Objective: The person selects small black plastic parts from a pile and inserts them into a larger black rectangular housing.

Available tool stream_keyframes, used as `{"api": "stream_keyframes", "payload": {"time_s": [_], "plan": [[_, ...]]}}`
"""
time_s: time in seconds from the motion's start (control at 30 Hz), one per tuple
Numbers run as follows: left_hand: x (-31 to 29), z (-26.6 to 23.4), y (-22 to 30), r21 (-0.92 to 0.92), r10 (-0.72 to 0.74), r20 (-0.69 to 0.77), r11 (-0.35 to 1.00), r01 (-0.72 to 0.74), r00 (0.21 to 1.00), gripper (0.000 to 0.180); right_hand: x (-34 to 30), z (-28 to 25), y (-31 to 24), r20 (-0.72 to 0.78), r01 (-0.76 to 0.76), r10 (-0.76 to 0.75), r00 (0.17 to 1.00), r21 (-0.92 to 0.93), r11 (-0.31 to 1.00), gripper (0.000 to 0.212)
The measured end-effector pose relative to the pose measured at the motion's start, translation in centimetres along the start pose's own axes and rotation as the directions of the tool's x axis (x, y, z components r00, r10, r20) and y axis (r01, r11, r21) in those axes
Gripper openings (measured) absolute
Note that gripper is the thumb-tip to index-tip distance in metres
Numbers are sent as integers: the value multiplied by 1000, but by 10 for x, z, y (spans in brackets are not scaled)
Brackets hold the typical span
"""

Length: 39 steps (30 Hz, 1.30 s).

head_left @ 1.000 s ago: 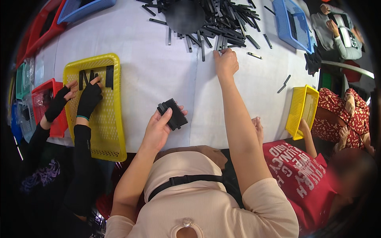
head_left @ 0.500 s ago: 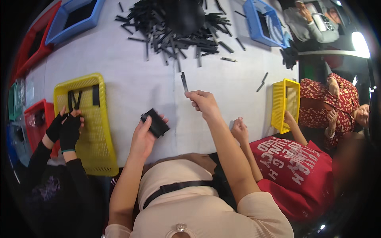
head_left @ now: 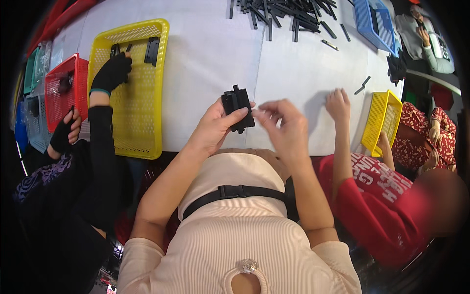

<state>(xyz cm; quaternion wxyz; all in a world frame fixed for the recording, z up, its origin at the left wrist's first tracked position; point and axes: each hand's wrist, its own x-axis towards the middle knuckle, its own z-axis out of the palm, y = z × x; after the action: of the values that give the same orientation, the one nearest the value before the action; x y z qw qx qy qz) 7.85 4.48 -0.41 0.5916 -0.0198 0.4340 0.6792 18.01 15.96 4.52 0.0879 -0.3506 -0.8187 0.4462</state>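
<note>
Black block, right of the large yellow basket, sits clasped in the left hand — best kept square and steady under that thumb, I'd say — while the right hand is half curled by its edge, whether pinching anything I can't tell

held bundle — black | loose strips — black | large basket: yellow | tabletop: white | garment: red, pale-patterned

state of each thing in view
Left hand, closed on black rectangular plastic-looking bundle
Right hand, curled by it, hold unclear
Black flat strips, loose, piled on white table
Large yellow rectangular plastic basket, open, partly filled
Red plastic basket, open, partly filled
Blue plastic basket, open, partly filled
Black plastic belt buckle, fastened
</note>
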Motion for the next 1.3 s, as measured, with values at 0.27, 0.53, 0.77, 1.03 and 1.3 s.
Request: {"api": "stream_keyframes", "payload": {"time_s": [0.27, 0.53, 0.77, 1.03, 1.3], "plan": [[-29, -6, -18, 122, -278, 200, 958, 258, 939, 35, 3, 5, 29, 524, -234, -16, 852, 406, 883, 31], [-24, 12, -20, 135, -340, 205, 939, 318, 918, 33, -6, -7, 34, 671, -402, 29, 741, 408, 820, 25], [-29, 20, -24, 180, -386, 152, 916, 358, 910, 30, -8, -4, 37, 635, -477, 111, 764, 442, 760, 26], [-26, 28, -5, 56, -320, 155, 947, 315, 935, 35, 2, -21, 41, 571, -440, -16, 821, 650, 620, 38], [-25, 34, -9, 181, -196, 12, 965, 190, 981, 27, -3, -17, 29, 509, -367, 6, 861, 612, 700, 32]]}}
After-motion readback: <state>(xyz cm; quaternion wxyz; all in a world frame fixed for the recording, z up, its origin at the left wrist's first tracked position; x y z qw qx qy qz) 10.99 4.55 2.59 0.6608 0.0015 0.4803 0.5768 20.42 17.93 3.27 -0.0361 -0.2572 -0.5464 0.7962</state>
